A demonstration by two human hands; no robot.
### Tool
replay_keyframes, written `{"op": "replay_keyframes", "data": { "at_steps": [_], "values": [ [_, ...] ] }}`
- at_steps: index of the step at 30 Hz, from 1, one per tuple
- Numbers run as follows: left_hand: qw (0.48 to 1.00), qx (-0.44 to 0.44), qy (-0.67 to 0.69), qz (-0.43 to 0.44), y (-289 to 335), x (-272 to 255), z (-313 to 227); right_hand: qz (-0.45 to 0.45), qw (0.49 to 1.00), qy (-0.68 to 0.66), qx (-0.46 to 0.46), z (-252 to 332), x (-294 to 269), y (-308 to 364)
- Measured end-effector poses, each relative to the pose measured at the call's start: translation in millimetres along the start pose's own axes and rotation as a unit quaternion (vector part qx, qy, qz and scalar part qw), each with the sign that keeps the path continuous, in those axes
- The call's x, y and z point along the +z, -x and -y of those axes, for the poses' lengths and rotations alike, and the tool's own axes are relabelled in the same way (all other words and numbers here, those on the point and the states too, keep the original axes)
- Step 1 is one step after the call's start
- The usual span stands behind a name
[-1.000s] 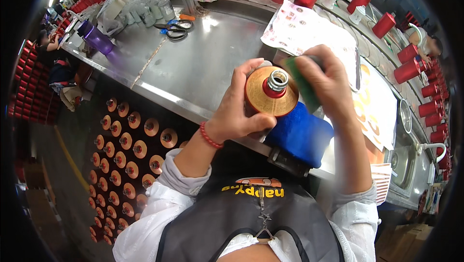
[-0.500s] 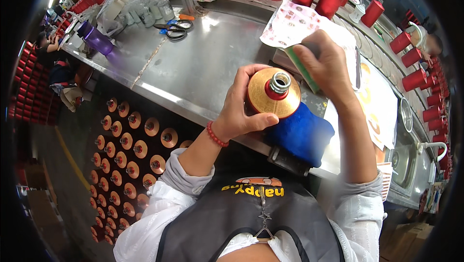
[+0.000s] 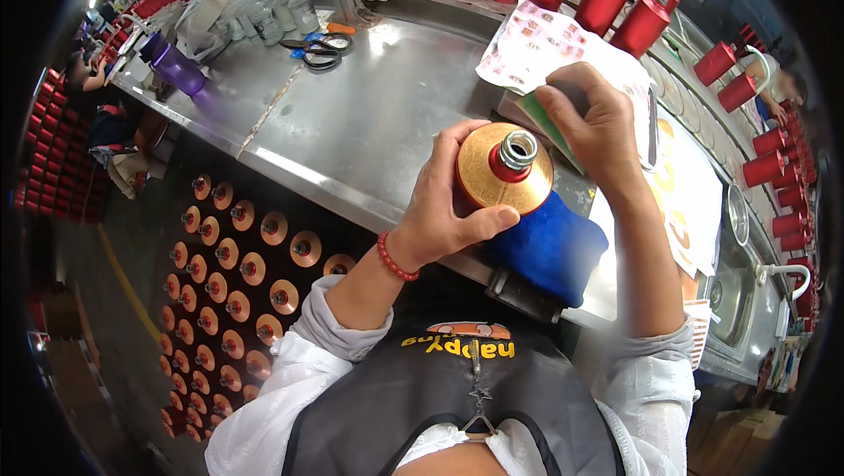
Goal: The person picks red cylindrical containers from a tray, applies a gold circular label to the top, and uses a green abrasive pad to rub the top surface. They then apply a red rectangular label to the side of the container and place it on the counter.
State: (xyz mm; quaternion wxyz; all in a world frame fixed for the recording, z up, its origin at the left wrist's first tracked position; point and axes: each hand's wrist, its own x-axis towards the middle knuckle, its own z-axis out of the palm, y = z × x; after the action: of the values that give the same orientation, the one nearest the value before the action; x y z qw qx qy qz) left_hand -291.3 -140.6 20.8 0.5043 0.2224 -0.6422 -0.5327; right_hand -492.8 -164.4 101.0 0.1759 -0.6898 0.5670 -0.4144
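My left hand [image 3: 444, 203] is wrapped round a bottle [image 3: 492, 179] with a gold shoulder, a red body and an uncapped silver threaded neck. The neck points up, tilted slightly to the right, and the thumb presses along the gold rim. To the right, my right hand [image 3: 598, 120] is closed, with something dark grey showing between thumb and fingers; its kind is unclear. Just below that hand is a flat green-edged piece [image 3: 547, 127]; whether the hand touches it, I cannot tell. A blue padded cloth [image 3: 554, 247] lies under the bottle at the table's near edge.
On the steel table [image 3: 352, 116] lie black scissors [image 3: 318, 55], a purple bottle [image 3: 173, 65] and small clear bottles [image 3: 272, 19]. Printed paper [image 3: 536, 45] lies beyond my right hand. Red bottles [image 3: 607, 1] line a conveyor. Gold-topped bottles [image 3: 251, 267] stand at lower left; a sink [image 3: 730, 300] is at right.
The bottle in my left hand has shifted slightly right and down, its neck leaning more to the right. My right hand is slightly lower. Red bottles along the conveyor have changed position.
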Motion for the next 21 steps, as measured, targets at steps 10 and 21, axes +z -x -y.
{"op": "replay_keyframes", "data": {
  "at_steps": [10, 21],
  "values": [
    [0.996, -0.048, 0.077, 0.019, -3.1, -5.5, 1.8, 0.046, 0.998, -0.028, -0.027, 7.1, 6.7, -9.5],
    [1.0, -0.015, 0.003, -0.005, 5.6, -7.3, -14.6, 0.073, 0.996, -0.041, -0.011, 8.6, 7.2, -9.9]
  ]
}}
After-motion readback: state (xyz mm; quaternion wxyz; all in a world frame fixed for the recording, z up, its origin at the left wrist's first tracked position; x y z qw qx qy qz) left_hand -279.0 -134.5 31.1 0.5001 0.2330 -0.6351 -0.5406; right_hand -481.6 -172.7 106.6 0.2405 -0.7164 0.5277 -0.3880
